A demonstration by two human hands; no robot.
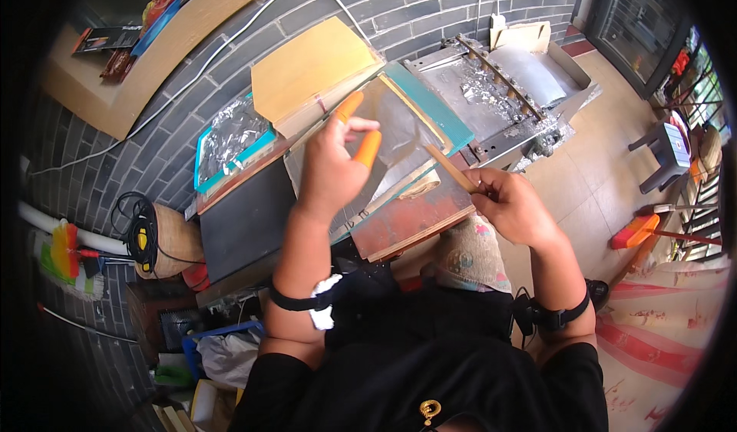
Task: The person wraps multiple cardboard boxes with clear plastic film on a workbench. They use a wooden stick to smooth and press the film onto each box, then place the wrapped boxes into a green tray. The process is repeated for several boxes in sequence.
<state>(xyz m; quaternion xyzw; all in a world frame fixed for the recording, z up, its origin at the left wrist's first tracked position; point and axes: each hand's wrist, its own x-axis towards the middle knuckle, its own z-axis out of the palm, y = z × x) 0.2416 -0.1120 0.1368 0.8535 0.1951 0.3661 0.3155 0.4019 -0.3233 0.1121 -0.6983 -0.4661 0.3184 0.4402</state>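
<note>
My left hand [337, 161] hovers over thin silvery sheets [397, 124], with orange finger covers [367, 149] on the thumb and a finger. Its fingers are apart and I see nothing between them. My right hand [512, 204] grips one end of a flat wooden or bamboo strip [450, 168]. The strip's far end points up and left over the sheets, slightly blurred; whether it touches them I cannot tell. Beneath the sheets is a board with a greenish, glass-like edge [380, 199], bearing handwritten marks. A crumpled brownish piece [420, 185] lies by its near edge.
Behind my left hand stands a yellow-tan board [314, 72]. A turquoise tray [201, 161] at left holds crumpled silvery foil [239, 127]. A metal cutting frame [478, 86] with foil scraps sits at right. A grey stool [668, 150] and an orange broom [635, 230] are on the right.
</note>
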